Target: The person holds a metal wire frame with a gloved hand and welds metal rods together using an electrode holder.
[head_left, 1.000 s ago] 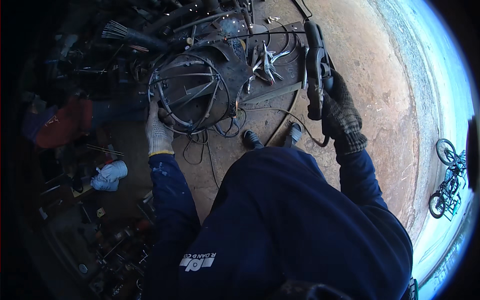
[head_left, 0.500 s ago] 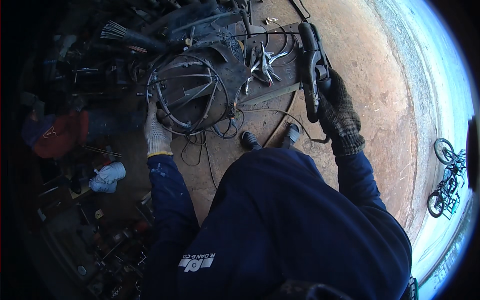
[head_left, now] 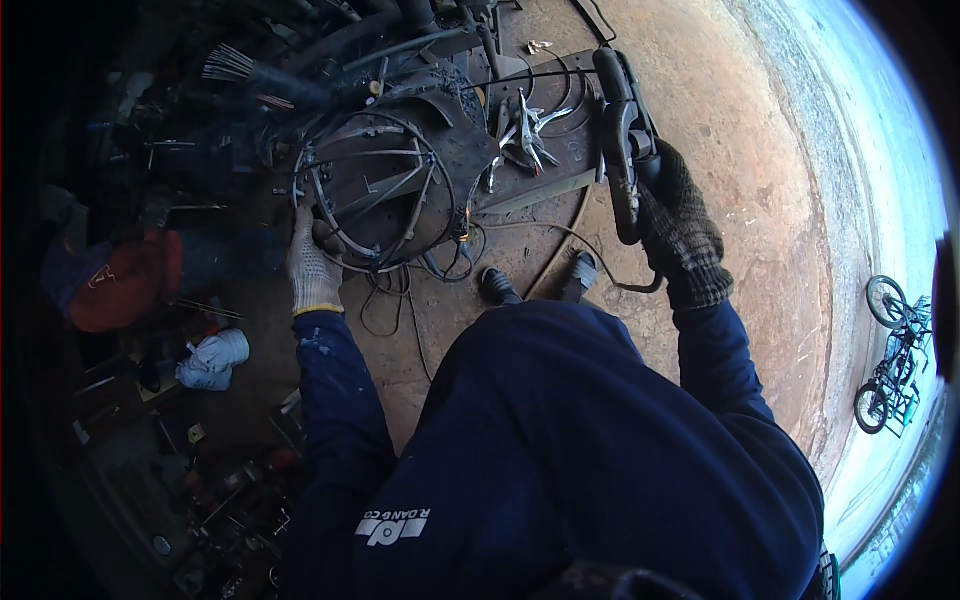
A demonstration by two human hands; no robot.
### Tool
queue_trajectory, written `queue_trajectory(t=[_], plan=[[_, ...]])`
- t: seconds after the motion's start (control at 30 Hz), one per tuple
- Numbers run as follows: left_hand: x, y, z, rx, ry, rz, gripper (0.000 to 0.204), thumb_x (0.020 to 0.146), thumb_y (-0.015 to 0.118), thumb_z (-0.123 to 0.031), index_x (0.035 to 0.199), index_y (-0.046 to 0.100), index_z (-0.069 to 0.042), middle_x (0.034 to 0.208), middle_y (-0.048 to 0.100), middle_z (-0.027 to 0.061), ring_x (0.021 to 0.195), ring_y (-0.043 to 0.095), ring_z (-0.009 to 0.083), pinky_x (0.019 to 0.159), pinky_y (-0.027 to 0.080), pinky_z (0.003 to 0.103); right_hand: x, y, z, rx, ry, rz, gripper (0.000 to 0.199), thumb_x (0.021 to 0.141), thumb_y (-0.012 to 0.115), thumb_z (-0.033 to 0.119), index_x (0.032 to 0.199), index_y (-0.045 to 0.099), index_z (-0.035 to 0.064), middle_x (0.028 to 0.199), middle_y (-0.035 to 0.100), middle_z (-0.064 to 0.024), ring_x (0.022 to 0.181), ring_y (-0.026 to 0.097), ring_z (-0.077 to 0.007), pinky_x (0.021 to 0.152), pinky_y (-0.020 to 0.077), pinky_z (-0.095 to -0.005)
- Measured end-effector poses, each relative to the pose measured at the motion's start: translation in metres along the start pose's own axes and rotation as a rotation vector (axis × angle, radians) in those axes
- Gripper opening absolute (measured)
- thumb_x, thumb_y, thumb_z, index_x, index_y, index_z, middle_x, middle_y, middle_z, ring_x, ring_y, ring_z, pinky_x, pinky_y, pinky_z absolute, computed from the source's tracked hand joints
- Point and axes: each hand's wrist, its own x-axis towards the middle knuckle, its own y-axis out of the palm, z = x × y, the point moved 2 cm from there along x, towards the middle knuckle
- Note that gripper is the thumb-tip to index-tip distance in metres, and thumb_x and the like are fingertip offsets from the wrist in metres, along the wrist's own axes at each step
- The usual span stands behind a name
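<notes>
My left hand (head_left: 317, 262), in a pale knitted glove, grips the near-left edge of a round metal frame (head_left: 428, 222). The frame is made of bent bars and rests over a dark metal work surface. My right hand (head_left: 685, 228), in a dark knitted glove, is closed on a long, worn black hand-held object (head_left: 620, 150) with a curved outline. Its exact kind I cannot make out. A thin dark rod (head_left: 535, 75) runs from near its far end toward the left. Locking pliers (head_left: 528, 140) lie between the frame and the black object.
The metal bench (head_left: 570, 150) has a near edge close to my feet (head_left: 500, 285). Cables (head_left: 545, 222) loop across the ground. A bundle of thin rods (head_left: 228, 65) stands far left. Nearby are red cloth (head_left: 130, 285) and white cloth (head_left: 213, 360). A bicycle (head_left: 888, 355) is at far right.
Thin smoke now drifts over the far left of the bench. The black object has shifted very slightly, and both hands keep their grip.
</notes>
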Motion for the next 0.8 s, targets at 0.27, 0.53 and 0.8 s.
queue_trajectory(t=[0.27, 0.53, 0.8], plan=[[-0.019, 0.017, -0.003, 0.023, 0.071, 0.044, 0.020, 0.093, 0.073, -0.030, 0.105, 0.070, -0.014, 0.070, 0.055, -0.0070, 0.055, 0.048, 0.0038, 0.047, 0.040, 0.019, 0.006, -0.013, -0.025, 0.063, 0.081, 0.047, 0.051, 0.096, 0.067, 0.026, 0.138, 0.046, 0.0066, 0.100, 0.062, -0.0075, 0.080, 0.061, -0.0169, 0.068, 0.0521, -0.0319], [-0.002, 0.004, -0.001, -0.010, -0.008, 0.062, 0.034, 0.094, 0.071, -0.030, 0.122, 0.068, -0.010, 0.066, 0.048, -0.0073, 0.052, 0.045, 0.0036, 0.043, 0.037, 0.019, -0.002, -0.001, 0.002, 0.117, 0.108, -0.006, 0.058, 0.094, 0.070, 0.024, 0.140, 0.044, 0.0026, 0.116, 0.061, -0.0107, 0.099, 0.061, -0.0160, 0.084, 0.0526, -0.0314], [-0.007, 0.011, -0.003, -0.016, 0.006, 0.046, 0.022, 0.094, 0.071, -0.031, 0.109, 0.071, -0.014, 0.063, 0.046, -0.0083, 0.048, 0.041, 0.0035, 0.041, 0.035, 0.019, 0.001, 0.001, 0.019, 0.014, 0.036, -0.032, 0.056, 0.093, 0.071, 0.021, 0.139, 0.045, 0.0019, 0.118, 0.063, -0.0120, 0.102, 0.062, -0.0178, 0.086, 0.0528, -0.0316]])
